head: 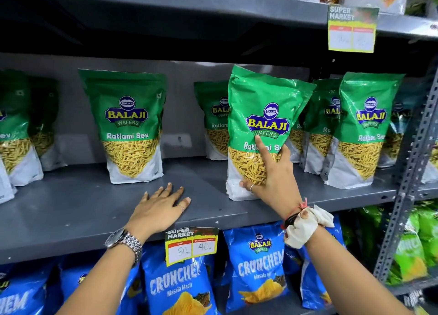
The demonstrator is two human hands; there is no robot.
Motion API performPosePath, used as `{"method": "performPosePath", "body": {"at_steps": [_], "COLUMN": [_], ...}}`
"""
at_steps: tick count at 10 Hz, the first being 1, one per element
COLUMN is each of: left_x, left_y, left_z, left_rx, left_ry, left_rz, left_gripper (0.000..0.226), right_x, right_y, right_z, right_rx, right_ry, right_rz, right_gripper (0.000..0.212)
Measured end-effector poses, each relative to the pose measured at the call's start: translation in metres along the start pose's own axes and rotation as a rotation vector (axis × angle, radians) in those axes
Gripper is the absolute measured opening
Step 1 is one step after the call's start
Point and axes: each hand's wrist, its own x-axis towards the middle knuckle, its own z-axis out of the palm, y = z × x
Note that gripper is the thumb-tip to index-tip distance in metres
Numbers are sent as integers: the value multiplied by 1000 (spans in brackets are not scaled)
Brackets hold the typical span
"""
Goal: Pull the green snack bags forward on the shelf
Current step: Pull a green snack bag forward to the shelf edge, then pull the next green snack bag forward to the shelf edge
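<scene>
Green Balaji Ratlami Sev bags stand on the grey middle shelf point(71, 210). My right hand point(272, 175) grips one green bag point(263, 115) by its lower front, index finger stretched up over the label; this bag stands near the shelf's front edge, tilted slightly. Another green bag point(129, 125) stands further back at centre left. More green bags sit behind at the back point(213, 118), on the right point(362, 130) and at the far left point(14, 130). My left hand point(161, 208) lies flat on the bare shelf, fingers spread, holding nothing.
Blue Crunchem bags point(258, 265) fill the shelf below. A yellow price tag point(190, 245) hangs on the shelf's front edge, another point(352, 29) on the shelf above. A perforated metal upright point(407, 184) stands at the right, with green bags point(417, 250) beyond it.
</scene>
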Motion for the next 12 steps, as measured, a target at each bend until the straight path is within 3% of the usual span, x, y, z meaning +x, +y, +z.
{"method": "performPosePath", "body": {"at_steps": [6, 8, 10, 12], "left_x": [0, -11, -24, -58], "left_y": [0, 3, -27, -111], "left_z": [0, 1, 0, -27], "left_rx": [-9, -89, -142, -125], "left_ry": [16, 205, 250, 386], "left_rz": [-18, -87, -115, -165], "left_gripper": [61, 60, 50, 42], "right_x": [-7, -14, -54, -38], "right_y": [1, 1, -39, -110], "right_z": [-7, -2, 18, 62], "right_rx": [105, 239, 151, 203], "right_ry": [-22, 51, 246, 251], "right_rz": [-46, -38, -247, -369], "right_gripper": [107, 105, 71, 57]}}
